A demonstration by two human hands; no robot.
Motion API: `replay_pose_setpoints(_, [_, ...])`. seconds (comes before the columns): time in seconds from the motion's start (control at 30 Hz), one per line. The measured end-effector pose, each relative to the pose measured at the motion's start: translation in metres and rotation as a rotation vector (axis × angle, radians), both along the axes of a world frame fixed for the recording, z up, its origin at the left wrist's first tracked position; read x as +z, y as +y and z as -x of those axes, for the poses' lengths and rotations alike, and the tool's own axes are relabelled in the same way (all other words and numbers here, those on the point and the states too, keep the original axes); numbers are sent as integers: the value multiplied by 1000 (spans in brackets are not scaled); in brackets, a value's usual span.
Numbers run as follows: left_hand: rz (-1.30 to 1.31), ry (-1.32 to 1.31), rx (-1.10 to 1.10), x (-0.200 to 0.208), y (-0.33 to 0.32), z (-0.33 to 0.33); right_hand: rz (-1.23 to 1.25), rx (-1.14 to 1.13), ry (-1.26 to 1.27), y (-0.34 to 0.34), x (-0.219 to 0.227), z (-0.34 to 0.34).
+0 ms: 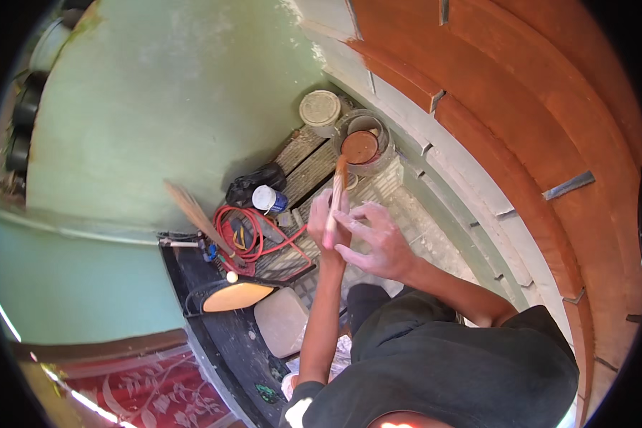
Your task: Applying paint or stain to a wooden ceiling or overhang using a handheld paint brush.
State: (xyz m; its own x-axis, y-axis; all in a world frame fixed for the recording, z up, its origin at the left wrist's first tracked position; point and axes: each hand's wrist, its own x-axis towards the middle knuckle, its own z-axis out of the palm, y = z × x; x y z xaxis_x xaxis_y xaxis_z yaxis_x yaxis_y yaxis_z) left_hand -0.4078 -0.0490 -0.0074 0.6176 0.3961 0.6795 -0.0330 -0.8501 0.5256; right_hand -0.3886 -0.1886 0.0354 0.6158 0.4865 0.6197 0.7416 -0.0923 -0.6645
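Note:
A slim paintbrush (338,184) stands upright in front of me, its tip orange-brown, its middle pale and its lower end pink. My left hand (320,216) is closed around it from the left side. On the other side my right hand (379,242) has its fingers spread, with the fingertips at the brush's lower part; whether they touch it I cannot tell. Both hands look dusted with white. Beyond the brush tip, a bucket (385,158) holds a round container of orange-brown paint (359,147).
A lidded pail (319,108) stands by the bucket. Left of my hands are a white-and-blue tub (269,199), a black bag (253,184), a coiled red hose (225,214) and a broom (196,214). A stepped wall (506,107), partly orange-brown, curves along my right; a green wall (171,93) rises left.

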Motion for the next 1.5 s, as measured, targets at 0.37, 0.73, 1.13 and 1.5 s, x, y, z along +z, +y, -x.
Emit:
replay_pose_setpoints(0.37, [864,57,-354,-62,137,-178,572,-273,653,-47,-179,-21])
replay_pose_setpoints(0.73, [1101,82,-954,-74,145,-301,361,-518,913,19,-256,21])
replay_pose_setpoints(1.13, [719,-203,-818,-108,136,-400,337,-616,1034,43,-318,8])
replay_pose_setpoints(1.5, [-58,-495,-667,-115,123,-393,296,-654,1099,90,-305,14])
